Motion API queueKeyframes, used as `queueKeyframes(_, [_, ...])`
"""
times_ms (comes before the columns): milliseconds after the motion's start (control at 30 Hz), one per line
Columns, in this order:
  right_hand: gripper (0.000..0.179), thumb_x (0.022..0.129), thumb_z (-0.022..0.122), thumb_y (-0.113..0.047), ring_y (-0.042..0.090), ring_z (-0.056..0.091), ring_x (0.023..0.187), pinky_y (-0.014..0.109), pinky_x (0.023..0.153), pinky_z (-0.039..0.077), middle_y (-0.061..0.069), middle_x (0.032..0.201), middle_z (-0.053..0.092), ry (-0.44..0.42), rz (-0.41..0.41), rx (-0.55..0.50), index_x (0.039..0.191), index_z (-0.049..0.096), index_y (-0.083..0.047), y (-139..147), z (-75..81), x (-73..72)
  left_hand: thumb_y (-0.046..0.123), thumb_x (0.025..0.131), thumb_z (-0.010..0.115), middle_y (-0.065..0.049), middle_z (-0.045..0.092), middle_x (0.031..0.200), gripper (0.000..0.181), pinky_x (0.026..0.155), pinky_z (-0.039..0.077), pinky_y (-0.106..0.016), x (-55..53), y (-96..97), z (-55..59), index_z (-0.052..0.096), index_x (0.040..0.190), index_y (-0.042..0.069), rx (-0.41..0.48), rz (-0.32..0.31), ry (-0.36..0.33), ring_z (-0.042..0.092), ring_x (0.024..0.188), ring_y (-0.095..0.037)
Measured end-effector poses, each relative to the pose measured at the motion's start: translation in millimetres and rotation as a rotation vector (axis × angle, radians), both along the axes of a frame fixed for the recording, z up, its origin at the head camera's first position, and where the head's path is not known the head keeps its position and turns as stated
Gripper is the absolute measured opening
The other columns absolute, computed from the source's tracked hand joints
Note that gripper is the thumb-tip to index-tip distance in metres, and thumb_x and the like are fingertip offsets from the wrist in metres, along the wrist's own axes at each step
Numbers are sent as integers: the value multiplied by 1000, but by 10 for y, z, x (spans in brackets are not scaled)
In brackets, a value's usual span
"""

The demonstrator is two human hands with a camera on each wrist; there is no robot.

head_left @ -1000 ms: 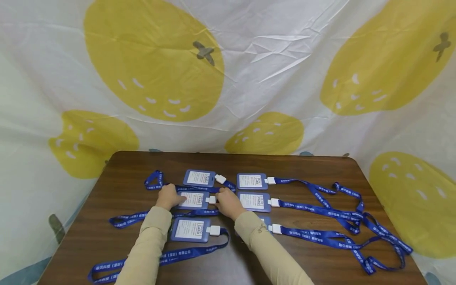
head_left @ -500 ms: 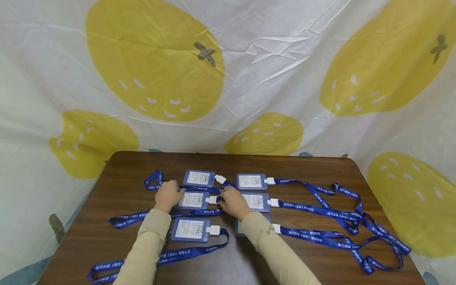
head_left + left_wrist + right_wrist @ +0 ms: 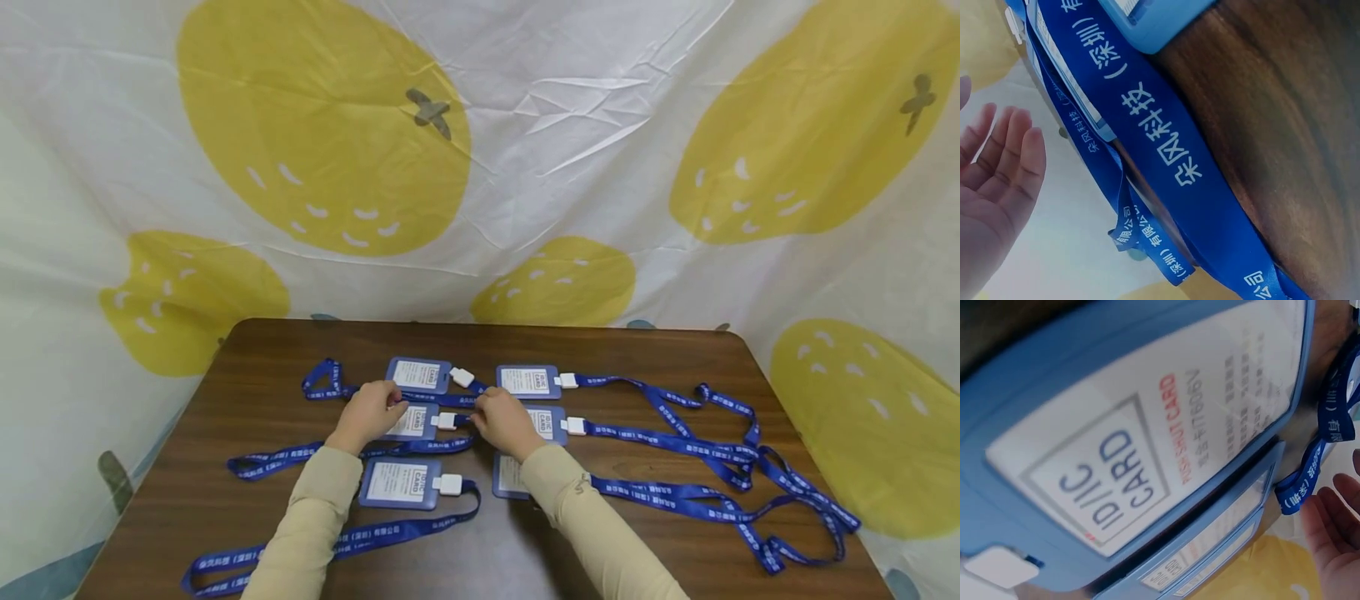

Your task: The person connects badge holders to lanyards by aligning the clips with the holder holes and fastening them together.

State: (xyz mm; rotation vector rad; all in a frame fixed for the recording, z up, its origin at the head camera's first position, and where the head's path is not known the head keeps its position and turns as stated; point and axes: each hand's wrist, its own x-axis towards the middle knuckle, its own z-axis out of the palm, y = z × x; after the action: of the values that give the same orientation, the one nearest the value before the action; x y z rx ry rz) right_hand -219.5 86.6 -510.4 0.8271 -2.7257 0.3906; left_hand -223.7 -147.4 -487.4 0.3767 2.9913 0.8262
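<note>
Six blue badge holders with white cards lie in two columns on the table. My left hand (image 3: 369, 414) is over the left part of the middle-left badge holder (image 3: 415, 422), thumb and forefinger apart; its fingers (image 3: 1007, 147) look relaxed and hold nothing visible. Just right of that badge's white clip (image 3: 446, 421), my right hand (image 3: 506, 423) pinches the blue lanyard (image 3: 462, 420), though the fingertips are partly hidden. The right hand and sleeve cover parts of the middle-right badge holder (image 3: 551, 423) and lower-right badge holder (image 3: 510, 477). Lettered strap (image 3: 1300, 487) runs beside the right fingers.
Above sits the upper-left badge holder (image 3: 417, 375), its strap running between the rows; below lies the lower-left badge holder (image 3: 397, 483). Overlapping lanyards (image 3: 720, 450) spread across the right of the wooden table (image 3: 637, 542). A fruit-print cloth (image 3: 525, 192) hangs behind.
My left hand has lifted off the middle-left badge and shifted slightly right, its thumb leaving the card. My right hand has moved right from the clip along the strap, whose bend sits farther right.
</note>
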Motion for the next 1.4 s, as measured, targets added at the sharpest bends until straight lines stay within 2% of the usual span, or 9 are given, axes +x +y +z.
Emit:
queueKeyframes(233, [23,76,69,-14,25,55,82,34,72,49,10,89,57,51,-48,29,93,63,0,-3,-25,-100,13,82,64,-3,52,69,12,55,41,-30,13,-11,-50,61,82,2,13,-31,50,47,61,-16])
queueKeyframes(367, [31,78,67,-13,28,54,92,36,81,48,14,101,56,31,-72,35,104,60,3,-25,-27,-185,13,81,64,-3,51,68,11,54,40,-29,12,-12,-74,61,81,2,27,-36,56,46,61,-16])
queueKeyframes(833, [38,83,63,-18,31,49,109,38,88,46,19,119,51,-140,-149,128,115,55,3,-91,-3,-362,13,82,64,-2,50,68,10,54,40,-28,-4,-10,-117,60,81,4,28,-31,41,46,61,-15])
queueKeyframes(1033, [43,88,58,-20,31,44,118,38,94,41,19,128,46,-214,-178,157,123,51,3,-100,-32,-419,12,81,64,-2,50,67,10,54,40,-28,-6,-13,-115,60,81,3,36,-43,61,46,60,-15])
queueKeyframes(1167, [42,89,56,-20,31,44,118,38,95,40,19,129,46,-218,-179,154,123,51,3,-98,-40,-444,12,81,65,-2,51,68,10,54,40,-28,-10,-12,-120,60,81,3,31,-45,72,46,61,-15])
queueKeyframes(1400, [37,87,59,-20,30,49,112,37,92,42,17,121,53,-150,-176,148,116,56,2,-106,-82,-511,12,80,66,-2,53,69,11,56,42,-29,-9,-7,-140,61,83,2,33,-42,68,48,62,-15])
